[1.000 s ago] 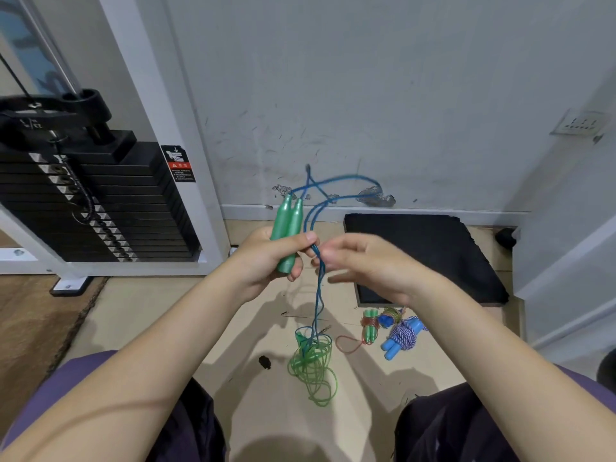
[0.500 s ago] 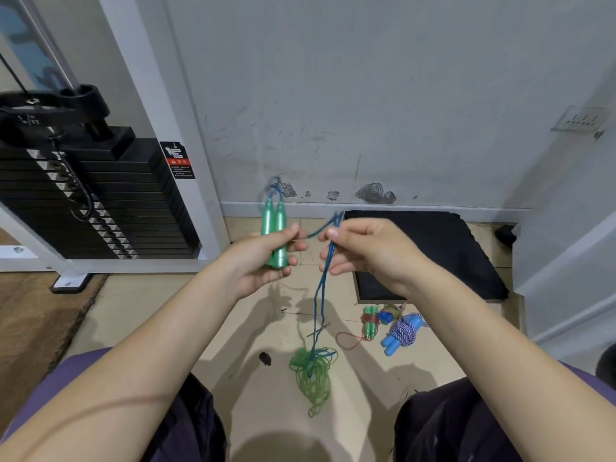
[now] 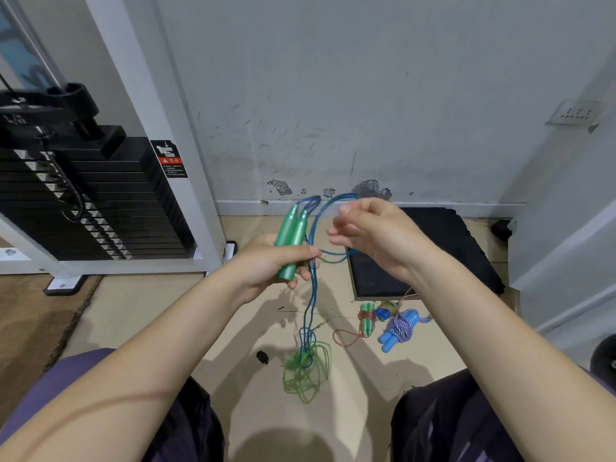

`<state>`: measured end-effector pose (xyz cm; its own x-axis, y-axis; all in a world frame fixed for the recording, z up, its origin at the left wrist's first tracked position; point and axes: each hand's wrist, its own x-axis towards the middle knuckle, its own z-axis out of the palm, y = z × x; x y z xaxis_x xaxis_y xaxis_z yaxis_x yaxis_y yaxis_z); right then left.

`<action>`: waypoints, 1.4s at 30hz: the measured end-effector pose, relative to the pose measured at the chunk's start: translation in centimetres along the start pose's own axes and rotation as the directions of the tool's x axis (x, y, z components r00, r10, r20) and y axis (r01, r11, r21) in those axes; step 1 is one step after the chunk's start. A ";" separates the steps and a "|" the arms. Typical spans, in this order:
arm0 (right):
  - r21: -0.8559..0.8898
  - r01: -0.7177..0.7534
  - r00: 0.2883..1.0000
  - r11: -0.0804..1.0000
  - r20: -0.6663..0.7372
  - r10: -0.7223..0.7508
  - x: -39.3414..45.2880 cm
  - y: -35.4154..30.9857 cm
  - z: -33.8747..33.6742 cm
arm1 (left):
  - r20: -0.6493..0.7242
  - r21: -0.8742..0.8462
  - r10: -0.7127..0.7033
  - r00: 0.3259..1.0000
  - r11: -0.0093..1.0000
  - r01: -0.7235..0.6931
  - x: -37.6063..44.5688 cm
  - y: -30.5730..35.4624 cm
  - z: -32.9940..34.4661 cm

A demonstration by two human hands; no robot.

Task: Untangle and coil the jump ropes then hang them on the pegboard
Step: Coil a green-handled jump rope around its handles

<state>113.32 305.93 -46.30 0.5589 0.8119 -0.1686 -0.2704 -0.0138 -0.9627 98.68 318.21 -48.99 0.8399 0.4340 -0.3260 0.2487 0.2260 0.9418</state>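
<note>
Standing at far left: a black weight stack (image 3: 83, 201) inside a white frame post (image 3: 156, 135), its foot touching the tan floor (image 3: 140, 305) where a brown mat edge begins. Gripping a pair of green handles (image 3: 291, 241) side by side, tips tilted up and to the right: the left hand (image 3: 273, 261), fingers curled round them. Looping from the handle tips over to the right hand (image 3: 373, 235): a blue rope (image 3: 313, 295), strands then hanging down between the forearms to a green tangled rope (image 3: 306, 371) lying on the floor between the knees. Holding the loop aloft with fingers bent, seemingly pinching the rope, though motion blur is hiding the contact. Lying just right of the hanging strands: coiled rope bundles (image 3: 390, 321), close together. Sitting behind them against the scuffed wall (image 3: 333, 95): a black pad (image 3: 446, 248). Leaving bare floor open around the tangle.
</note>
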 end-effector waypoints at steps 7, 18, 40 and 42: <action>-0.649 -0.030 0.886 0.760 0.334 0.320 -1.2 2.9 0.4 | -0.053 -0.325 0.092 0.994 0.940 -0.104 -0.2 1.3 -0.3; -0.303 0.041 0.997 0.952 0.077 -0.019 -0.6 1.1 0.6 | -0.041 -0.203 -0.043 0.998 0.979 0.034 0.3 0.2 -1.8; -0.479 -0.009 0.982 0.878 -0.170 -0.083 -0.8 1.6 -0.3 | -0.175 -0.139 0.044 0.984 0.988 -0.069 0.4 0.2 -0.2; -0.615 0.014 0.944 0.788 -0.252 -0.214 -0.6 2.1 -0.3 | -0.207 -0.163 0.048 0.977 0.983 -0.083 0.4 0.3 -0.3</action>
<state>112.66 305.18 -48.29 0.7830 0.6220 -0.0067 0.2773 -0.3587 -0.8913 98.95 318.73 -48.91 0.7327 0.6155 -0.2904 0.0967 0.3282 0.9397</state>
